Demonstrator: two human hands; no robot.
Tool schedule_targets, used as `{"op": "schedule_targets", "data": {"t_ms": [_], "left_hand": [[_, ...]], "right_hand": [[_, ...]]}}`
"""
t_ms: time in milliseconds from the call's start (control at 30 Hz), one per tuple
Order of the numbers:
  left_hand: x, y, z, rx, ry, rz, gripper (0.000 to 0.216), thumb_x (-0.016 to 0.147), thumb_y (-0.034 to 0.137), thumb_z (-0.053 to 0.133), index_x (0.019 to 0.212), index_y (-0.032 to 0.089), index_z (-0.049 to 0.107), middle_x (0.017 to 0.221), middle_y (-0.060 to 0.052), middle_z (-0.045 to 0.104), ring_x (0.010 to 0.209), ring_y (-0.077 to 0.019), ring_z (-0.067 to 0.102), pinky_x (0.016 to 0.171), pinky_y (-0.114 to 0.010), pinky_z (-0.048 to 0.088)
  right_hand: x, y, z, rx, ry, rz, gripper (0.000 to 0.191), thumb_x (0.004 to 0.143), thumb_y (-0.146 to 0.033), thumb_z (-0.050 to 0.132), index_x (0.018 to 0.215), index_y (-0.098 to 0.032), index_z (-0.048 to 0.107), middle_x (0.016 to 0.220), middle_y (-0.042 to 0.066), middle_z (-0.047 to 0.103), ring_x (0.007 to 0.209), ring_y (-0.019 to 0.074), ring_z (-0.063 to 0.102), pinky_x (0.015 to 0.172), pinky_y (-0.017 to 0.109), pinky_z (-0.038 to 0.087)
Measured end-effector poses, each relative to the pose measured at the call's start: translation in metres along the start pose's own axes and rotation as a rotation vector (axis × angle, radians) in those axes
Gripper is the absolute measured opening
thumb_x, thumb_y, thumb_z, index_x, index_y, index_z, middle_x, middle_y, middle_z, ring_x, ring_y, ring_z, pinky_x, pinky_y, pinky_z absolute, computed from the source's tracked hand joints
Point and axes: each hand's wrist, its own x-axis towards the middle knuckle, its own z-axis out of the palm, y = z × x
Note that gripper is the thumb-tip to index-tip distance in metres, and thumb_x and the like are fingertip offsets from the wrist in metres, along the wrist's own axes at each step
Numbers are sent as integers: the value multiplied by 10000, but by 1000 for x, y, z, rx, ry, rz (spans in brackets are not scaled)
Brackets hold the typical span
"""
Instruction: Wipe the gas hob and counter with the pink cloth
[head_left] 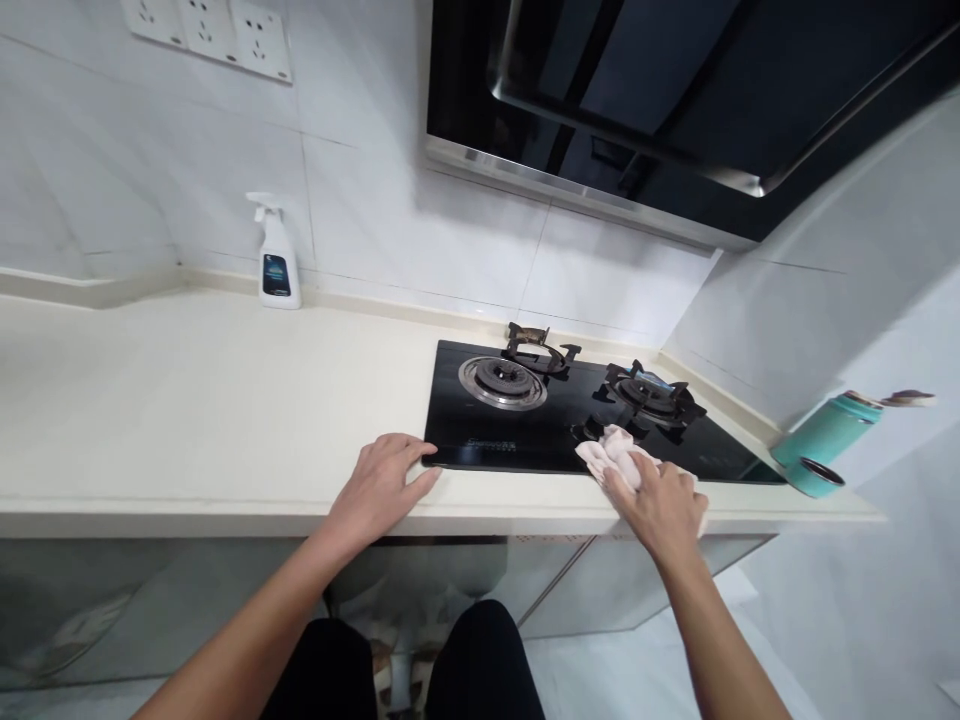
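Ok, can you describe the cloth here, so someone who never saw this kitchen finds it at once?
On the pale worktop is a black gas hob. At its front right, under the person's right hand, lies a crumpled pale pink cloth, the only soft thing on the glass.

Beneath the right hand [656,505] lies a soft, crumpled cloth [615,453] on a glossy black glass hob [510,445] with rough dark metal grates [541,350], and the left hand [379,490] rests on a smooth, matt stone tabletop [187,400].
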Motion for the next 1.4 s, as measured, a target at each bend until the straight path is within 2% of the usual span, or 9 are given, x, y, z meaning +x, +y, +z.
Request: {"op": "schedule_targets", "data": {"t_ms": [167, 367, 533, 633, 767, 1000, 1167, 1267, 1400], "left_hand": [[0, 7, -4, -41, -8, -54, 391, 983, 512, 501, 1202, 257, 700, 1254, -66, 694, 1230, -295, 594, 1080, -484, 431], [4, 6, -2, -53, 30, -108, 512, 984, 585, 444, 1277, 231, 668, 1318, -100, 665, 1275, -317, 581, 1112, -506, 409], [10, -2, -1, -131, 68, -144, 540, 998, 575, 354, 1248, 231, 686, 1280, -88, 703, 1211, -281, 628, 1072, -432, 456], [12, -3, -4, -130, 64, -143, 541, 989, 586, 362, 1160, 232, 733, 1203, -79, 736, 1154, -279, 655, 1022, -399, 485], [11, -1, -7, -64, 21, -118, 542, 961, 601, 410, 1103, 216, 763, 1153, -106, 751, 1126, -304, 661, 977, -412, 498], [9, 3, -9, -60, -6, -151, 488, 929, 551, 455, 1123, 224, 762, 1187, -90, 747, 1148, -303, 655, 992, -419, 504], [8, 8, -6, -49, 21, -162, 437, 916, 512, 493, 1113, 235, 768, 1186, -85, 751, 1169, -306, 646, 1045, -440, 482], [7, 12, -3, -19, 42, -142, 405, 911, 495, 515, 1084, 239, 775, 1169, -86, 751, 1179, -322, 634, 1070, -478, 455], [7, 17, -1, -14, 60, -126, 409, 930, 520, 514, 1070, 245, 782, 1148, -86, 750, 1174, -328, 626, 1065, -493, 447]], "right_hand": [[6, -70, -29, 33, -51, -118, 440, 972, -546, 545, 1244, -242, 710, 1119, 156, 647, 1074, 340, 565, 885, 457, 387], [-28, -163, -51, 294, 2, -392, 366, 954, -529, 596, 1185, -273, 718, 1129, 125, 642, 1053, 310, 523, 876, 435, 329], [-70, -192, -60, 458, 143, -597, 369, 934, -561, 649, 1180, -291, 704, 1055, 96, 622, 991, 281, 482, 840, 404, 301], [-90, -174, -52, 531, 228, -645, 381, 922, -580, 675, 1187, -307, 697, 1019, 73, 609, 947, 258, 471, 816, 385, 298], [-97, -130, -24, 554, 368, -567, 384, 939, -558, 662, 1232, -313, 695, 1104, 82, 611, 997, 262, 487, 820, 377, 314], [-51, -8, 35, 419, 402, -49, 399, 945, -554, 590, 1180, -266, 737, 1224, 116, 611, 1058, 300, 509, 841, 400, 378], [-17, 79, 56, 463, 372, 225, 539, 891, -619, 556, 1179, -195, 722, 1312, 200, 538, 1201, 390, 485, 984, 527, 399], [-16, 88, 55, 497, 337, 325, 651, 861, -672, 555, 1262, -177, 684, 1302, 225, 475, 1245, 419, 452, 1033, 551, 393], [-38, 39, 41, 571, 273, 444, 753, 816, -739, 587, 1338, -200, 638, 1222, 187, 453, 1157, 398, 477, 1022, 521, 430]]}}
